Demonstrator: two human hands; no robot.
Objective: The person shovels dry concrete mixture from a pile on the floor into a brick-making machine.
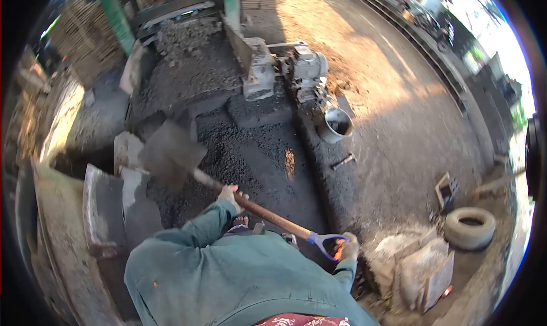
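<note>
A shovel (276, 218) with a wooden shaft and a blue D-shaped handle slants across in front of my body. My left hand (229, 197) is wrapped round the lower shaft, near the metal socket. At the other end, my right hand (348, 248) grips the blue handle. The shovel's blade (172, 154) is blurred by motion and points to the left, overlapping some upright slabs in this view. Below and beyond it lies dark, crumbly material (222, 149) in a sunken pit. My bare toes show just under the shaft.
A motor (307, 64) with machinery stands at the pit's far right edge. Beside it are a bucket (335, 125) and a metal bolt-like piece (343, 161). A tyre (470, 228) and stacked sacks (421, 269) lie to the right. Concrete slabs (104, 209) border the left.
</note>
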